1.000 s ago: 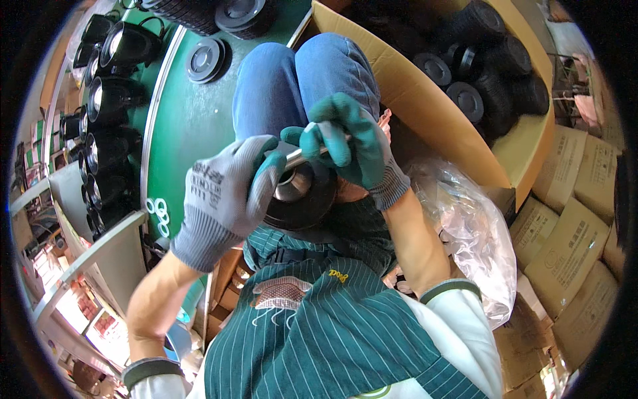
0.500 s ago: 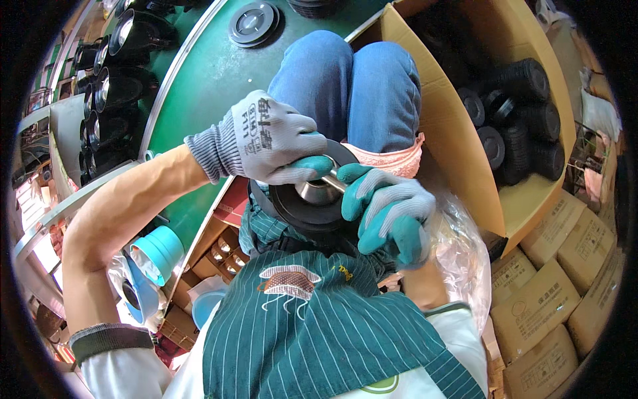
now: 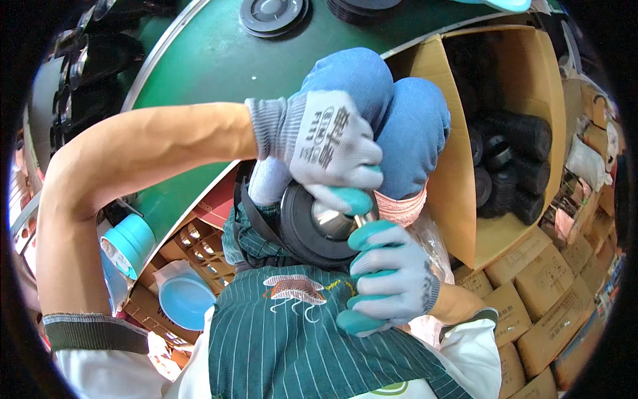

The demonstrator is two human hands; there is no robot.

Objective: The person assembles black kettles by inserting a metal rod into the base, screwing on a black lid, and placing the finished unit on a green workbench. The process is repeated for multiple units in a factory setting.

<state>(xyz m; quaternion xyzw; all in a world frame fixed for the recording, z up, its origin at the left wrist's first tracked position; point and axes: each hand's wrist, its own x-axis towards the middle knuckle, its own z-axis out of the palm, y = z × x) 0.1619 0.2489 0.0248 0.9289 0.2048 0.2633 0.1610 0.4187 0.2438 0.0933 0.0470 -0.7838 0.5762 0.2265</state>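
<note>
Over my lap lies a round black disc (image 3: 302, 229) with a shiny domed metal piece (image 3: 330, 223) at its centre. My left hand (image 3: 339, 149), in a grey glove with teal fingertips, is closed over the far side, its thumb pressed by the metal piece. A short metal rod (image 3: 361, 219) juts from the metal piece; its kind is unclear. My right hand (image 3: 392, 276), in a matching glove, pinches this rod between thumb and forefinger, its other fingers curled. The left fingers hide part of the disc.
A green table (image 3: 199, 80) bears stacked black discs (image 3: 272, 16). To the right an open cardboard box (image 3: 465, 199) holds several black ribbed parts (image 3: 512, 159). Closed cartons (image 3: 512, 309) are piled lower right. Blue basins (image 3: 186, 302) and a turquoise bucket (image 3: 129, 243) stand lower left.
The view has shifted, so the table and box sit differently. My right hand has turned, its back now facing up more, still at the metal rod. My left hand keeps its hold.
</note>
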